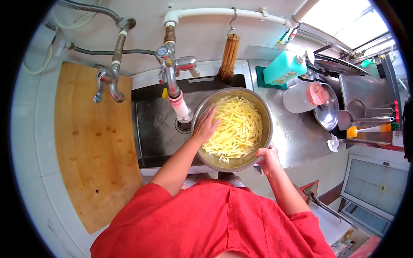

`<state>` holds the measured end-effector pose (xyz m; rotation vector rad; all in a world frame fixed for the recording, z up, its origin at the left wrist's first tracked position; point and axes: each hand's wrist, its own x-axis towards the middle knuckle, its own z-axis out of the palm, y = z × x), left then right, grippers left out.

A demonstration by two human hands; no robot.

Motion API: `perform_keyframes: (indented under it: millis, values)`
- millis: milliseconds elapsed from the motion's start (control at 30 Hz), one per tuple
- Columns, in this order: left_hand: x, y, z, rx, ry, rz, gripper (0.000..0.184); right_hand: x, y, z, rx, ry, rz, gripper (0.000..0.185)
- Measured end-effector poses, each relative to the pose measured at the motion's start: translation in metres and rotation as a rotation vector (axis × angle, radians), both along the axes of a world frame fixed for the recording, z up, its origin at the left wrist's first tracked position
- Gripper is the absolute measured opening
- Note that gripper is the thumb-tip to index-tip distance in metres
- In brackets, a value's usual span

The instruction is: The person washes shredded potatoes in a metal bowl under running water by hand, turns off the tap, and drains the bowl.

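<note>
A wide metal bowl (267, 124) full of pale yellow strips that look like cut potato (236, 127) is in front of me, over the right part of the sink (150, 148). My left hand (206, 125) lies with fingers stretched out at the bowl's left inner side, against the edge of the strips. At the lower right, my right hand (269, 158) grips the rim, thumb on top; its other fingers are mostly hidden beneath. Just left of the bowl, the faucet (172, 84) points its pink-and-white spout down into the sink.
A large wooden board (92, 150) stands left of the sink, below a second tap (108, 81). A bamboo brush (229, 56) hangs behind the bowl. On the right counter are a teal pump bottle (284, 68), a pink-lidded jug (303, 98) and a metal lid (328, 112).
</note>
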<state>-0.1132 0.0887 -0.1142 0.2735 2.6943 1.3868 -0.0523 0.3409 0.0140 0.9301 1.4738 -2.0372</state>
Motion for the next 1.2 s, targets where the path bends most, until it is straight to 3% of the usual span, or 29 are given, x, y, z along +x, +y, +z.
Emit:
perform_keyframes:
  millis: [67, 533, 1200]
  values:
    - [-0.002, 0.013, 0.004, -0.002, -0.008, -0.004, 0.060, 0.000, 0.010, 0.008, -0.025, -0.016, -0.039, 0.068]
    - [0.005, 0.087, 0.017, 0.014, 0.015, 0.040, 0.062, -0.002, 0.073, 0.039, 0.049, 0.041, 0.023, 0.065]
    - [0.056, 0.089, 0.008, 0.021, -0.036, 0.184, 0.062, 0.005, 0.071, 0.044, 0.114, 0.018, 0.169, 0.068]
